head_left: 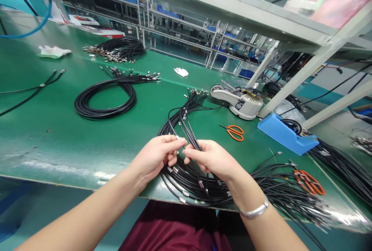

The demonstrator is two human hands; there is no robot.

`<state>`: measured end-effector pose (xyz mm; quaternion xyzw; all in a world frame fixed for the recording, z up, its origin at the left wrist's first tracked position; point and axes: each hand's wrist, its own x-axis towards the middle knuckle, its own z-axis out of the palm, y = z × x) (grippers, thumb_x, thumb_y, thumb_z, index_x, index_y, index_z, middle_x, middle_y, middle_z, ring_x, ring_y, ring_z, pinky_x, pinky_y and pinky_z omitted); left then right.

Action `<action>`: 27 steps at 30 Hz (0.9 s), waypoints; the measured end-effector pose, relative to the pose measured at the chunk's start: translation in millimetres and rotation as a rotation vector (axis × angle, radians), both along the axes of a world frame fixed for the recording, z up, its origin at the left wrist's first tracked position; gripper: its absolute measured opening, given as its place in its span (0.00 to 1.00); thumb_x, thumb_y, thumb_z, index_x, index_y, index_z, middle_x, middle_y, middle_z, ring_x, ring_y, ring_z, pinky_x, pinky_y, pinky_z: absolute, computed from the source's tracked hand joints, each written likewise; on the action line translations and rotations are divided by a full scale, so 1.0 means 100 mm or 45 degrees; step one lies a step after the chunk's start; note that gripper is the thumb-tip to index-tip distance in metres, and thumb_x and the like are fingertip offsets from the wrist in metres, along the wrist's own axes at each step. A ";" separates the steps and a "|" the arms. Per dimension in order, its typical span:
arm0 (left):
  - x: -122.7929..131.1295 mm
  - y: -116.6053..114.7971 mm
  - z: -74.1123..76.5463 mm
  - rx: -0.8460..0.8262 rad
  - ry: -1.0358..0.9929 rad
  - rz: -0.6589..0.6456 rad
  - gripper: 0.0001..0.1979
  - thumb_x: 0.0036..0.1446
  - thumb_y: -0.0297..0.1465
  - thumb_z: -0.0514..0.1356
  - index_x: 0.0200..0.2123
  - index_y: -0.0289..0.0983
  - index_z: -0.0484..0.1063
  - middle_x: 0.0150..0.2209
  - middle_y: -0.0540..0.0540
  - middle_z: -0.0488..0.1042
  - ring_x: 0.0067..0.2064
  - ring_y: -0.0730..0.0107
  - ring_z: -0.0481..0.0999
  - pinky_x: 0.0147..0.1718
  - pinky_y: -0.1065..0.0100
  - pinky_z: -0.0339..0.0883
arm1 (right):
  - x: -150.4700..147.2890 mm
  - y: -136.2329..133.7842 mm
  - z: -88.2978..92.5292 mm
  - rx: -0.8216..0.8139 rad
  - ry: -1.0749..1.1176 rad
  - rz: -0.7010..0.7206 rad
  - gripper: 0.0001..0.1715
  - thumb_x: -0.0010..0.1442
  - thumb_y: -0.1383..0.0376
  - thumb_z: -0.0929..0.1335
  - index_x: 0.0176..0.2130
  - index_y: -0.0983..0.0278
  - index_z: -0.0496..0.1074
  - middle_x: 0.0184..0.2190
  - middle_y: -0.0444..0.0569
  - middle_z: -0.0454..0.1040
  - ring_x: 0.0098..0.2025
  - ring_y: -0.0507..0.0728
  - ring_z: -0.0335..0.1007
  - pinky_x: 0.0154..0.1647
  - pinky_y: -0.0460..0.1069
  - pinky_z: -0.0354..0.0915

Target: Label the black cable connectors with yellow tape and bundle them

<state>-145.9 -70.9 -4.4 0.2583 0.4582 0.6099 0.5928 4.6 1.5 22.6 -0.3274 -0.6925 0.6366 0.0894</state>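
You sat at a long workbench with a green top (49, 127), a pale steel shelf (221, 5) running above its far side and wire racks (180, 30) holding blue bins beyond it. Toward the far left lay a black cable bundle (122, 49) with metal ends, and nearer you lay a large cable coil (104, 102), its silver-tipped ends fanned out. Two loose cables (31, 90) lay along the left edge of the bench. To the right stood an automatic tape dispenser (236, 100), with a blue plastic holder (286, 134) near the bench's far right corner. Orange-handled scissors (231, 132) lay between the dispenser and your hands, and a second orange-handled pair (309, 183) rested on a spread of cables (285, 181) at the right. Two white gloves (54, 52) lay apart on the far side of the bench.

The main cable sheaf (186, 127) ran beneath your hands and across the bench's near edge. Your left hand (155, 158) was nearly closed, pinching a silver-tipped cable end from it. Your right hand (213, 160) was also nearly closed, its fingers (192, 151) gripping several black cables just beside your left hand. A silver bangle (253, 211) circled your right wrist.
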 end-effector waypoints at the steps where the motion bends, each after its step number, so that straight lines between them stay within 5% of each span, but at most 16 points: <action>1: -0.04 0.07 0.02 0.009 -0.034 0.020 0.10 0.45 0.29 0.69 0.22 0.30 0.73 0.15 0.55 0.61 0.15 0.84 0.57 0.13 0.79 0.53 | 0.01 0.01 -0.01 0.009 0.006 -0.003 0.14 0.56 0.58 0.68 0.26 0.65 0.71 0.10 0.33 0.53 0.13 0.45 0.44 0.14 0.42 0.44; 6: -0.33 0.42 0.13 0.036 -0.158 0.178 0.06 0.52 0.27 0.64 0.26 0.29 0.73 0.16 0.56 0.58 0.16 0.85 0.56 0.13 0.81 0.53 | 0.02 0.04 -0.06 0.027 0.050 -0.016 0.16 0.58 0.55 0.67 0.26 0.65 0.69 0.11 0.34 0.53 0.13 0.45 0.44 0.14 0.42 0.43; 9: -0.34 0.39 0.12 0.030 -0.190 0.237 0.08 0.54 0.29 0.63 0.26 0.30 0.72 0.17 0.55 0.60 0.16 0.85 0.58 0.13 0.81 0.55 | 0.02 0.05 -0.07 0.000 0.104 -0.067 0.16 0.57 0.55 0.67 0.27 0.65 0.68 0.11 0.34 0.54 0.13 0.45 0.43 0.14 0.42 0.42; 13: 0.02 -0.02 0.00 -0.013 0.036 0.195 0.14 0.53 0.39 0.63 0.34 0.32 0.73 0.20 0.53 0.68 0.14 0.81 0.61 0.10 0.78 0.54 | 0.01 0.06 -0.04 -0.089 0.218 -0.116 0.14 0.56 0.57 0.68 0.29 0.65 0.68 0.11 0.32 0.54 0.13 0.44 0.41 0.13 0.42 0.41; 16: 0.40 -0.30 -0.10 -0.166 0.321 -0.131 0.15 0.55 0.41 0.61 0.30 0.33 0.72 0.19 0.53 0.69 0.11 0.82 0.62 0.11 0.79 0.55 | 0.00 0.04 -0.04 -0.146 0.244 -0.112 0.14 0.55 0.58 0.70 0.28 0.65 0.68 0.13 0.34 0.57 0.14 0.44 0.43 0.13 0.41 0.41; 20: 0.77 -0.38 -0.17 -0.285 0.399 -0.208 0.14 0.53 0.35 0.58 0.20 0.35 0.66 0.16 0.56 0.65 0.10 0.83 0.59 0.08 0.80 0.52 | 0.02 0.00 -0.05 -0.127 0.193 -0.102 0.16 0.57 0.56 0.68 0.29 0.66 0.68 0.16 0.36 0.60 0.14 0.43 0.44 0.14 0.42 0.41; 27: 1.04 -0.49 -0.29 -0.402 0.502 -0.420 0.14 0.56 0.34 0.53 0.22 0.35 0.68 0.15 0.55 0.65 0.11 0.80 0.58 0.07 0.77 0.50 | 0.01 0.03 -0.05 -0.058 0.116 -0.063 0.16 0.60 0.55 0.66 0.30 0.66 0.70 0.21 0.39 0.63 0.15 0.44 0.44 0.14 0.42 0.42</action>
